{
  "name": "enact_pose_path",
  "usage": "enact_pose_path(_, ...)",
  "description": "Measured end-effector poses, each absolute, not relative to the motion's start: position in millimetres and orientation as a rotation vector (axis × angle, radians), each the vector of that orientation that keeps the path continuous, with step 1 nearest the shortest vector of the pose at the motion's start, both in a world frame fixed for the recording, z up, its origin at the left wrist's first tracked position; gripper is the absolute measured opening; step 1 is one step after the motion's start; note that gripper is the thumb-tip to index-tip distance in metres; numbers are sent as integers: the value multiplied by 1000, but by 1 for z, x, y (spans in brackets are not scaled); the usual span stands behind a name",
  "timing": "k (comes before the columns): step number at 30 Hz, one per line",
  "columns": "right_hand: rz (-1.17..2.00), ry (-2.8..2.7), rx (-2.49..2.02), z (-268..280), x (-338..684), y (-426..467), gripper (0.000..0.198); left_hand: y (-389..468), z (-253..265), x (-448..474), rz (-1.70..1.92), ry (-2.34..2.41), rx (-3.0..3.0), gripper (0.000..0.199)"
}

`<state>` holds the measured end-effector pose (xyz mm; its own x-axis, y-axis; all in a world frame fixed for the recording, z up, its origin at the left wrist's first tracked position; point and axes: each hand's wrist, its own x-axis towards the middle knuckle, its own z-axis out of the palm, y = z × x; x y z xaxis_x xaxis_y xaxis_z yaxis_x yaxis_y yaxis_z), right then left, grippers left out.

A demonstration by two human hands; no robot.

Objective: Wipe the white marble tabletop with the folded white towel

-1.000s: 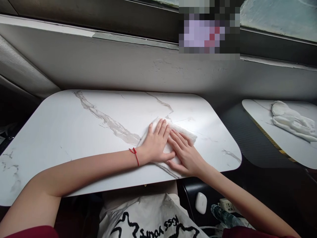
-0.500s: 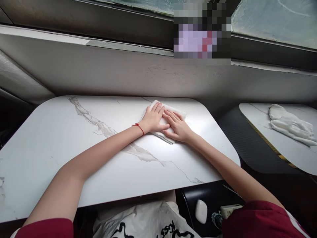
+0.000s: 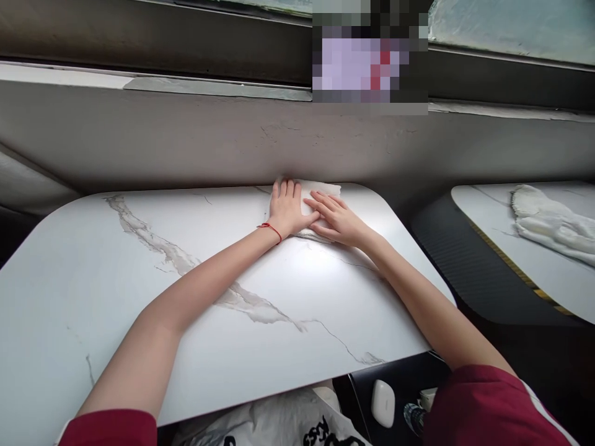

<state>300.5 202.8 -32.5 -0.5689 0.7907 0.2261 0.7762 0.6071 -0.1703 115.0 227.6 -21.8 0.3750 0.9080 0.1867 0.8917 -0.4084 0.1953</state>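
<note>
Cloth point(image 3: 309, 188), white and folded, under left hand point(image 3: 288, 210) and right hand point(image 3: 343, 223)
Both lie palm-down, fingers extended, clenching nothing; the cloth sits beneath them on a marble-patterned tabletop point(image 3: 242, 217), near the wall point(image 3: 209, 136) beyond.

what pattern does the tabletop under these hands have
White with marble-like grey-brown veins; the tabletop shows best in the head view.

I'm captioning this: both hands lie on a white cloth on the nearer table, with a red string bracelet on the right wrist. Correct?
No: the head view shows the red string bracelet on the left wrist. The left hand and right hand do lie on the white cloth on the nearer table.
</note>
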Motion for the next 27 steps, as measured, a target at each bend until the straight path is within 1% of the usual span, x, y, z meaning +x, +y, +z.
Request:
enact_pose_path(4, 106, -2532, -1323, -27, 309, 205, 60, 231, -24, 124, 471, 1738, 2510, 83)
enact_pose_path(8, 134, -2477, -1378, -21, 315, 205, 57, 234, -19, 118, 483, 1690, 2548, 74)
enact_pose_path(11, 90, -2466, -1431, -19, 320, 206, 53, 234, -7, 113, 447, 1667, 2617, 61)
enact_pose_path(14, 25, -2351, -1538, -20, 323, 208, 44, 230, 3, 113, 430, 1665, 2676, 48)
enact_pose_path(17, -6, -2201, -1630, -28, 320, 210, 38, 226, 4, 117, 428, 1585, 2721, 46)
enact_pose_path(18, -10, -2183, -1635, -32, 319, 210, 40, 225, 2, 118, 443, 1550, 2737, 46)
enact_pose_path(22, -21, -2210, -1577, -48, 319, 212, 59, 224, -8, 120, 516, 1429, 2764, 49)
enact_pose_path(25, -7, -2201, -1560, -56, 324, 218, 66, 223, -14, 120, 522, 1369, 2726, 50)
enact_pose_path(27, 2, -2182, -1582, -59, 327, 221, 69, 222, -18, 121, 503, 1353, 2708, 56)
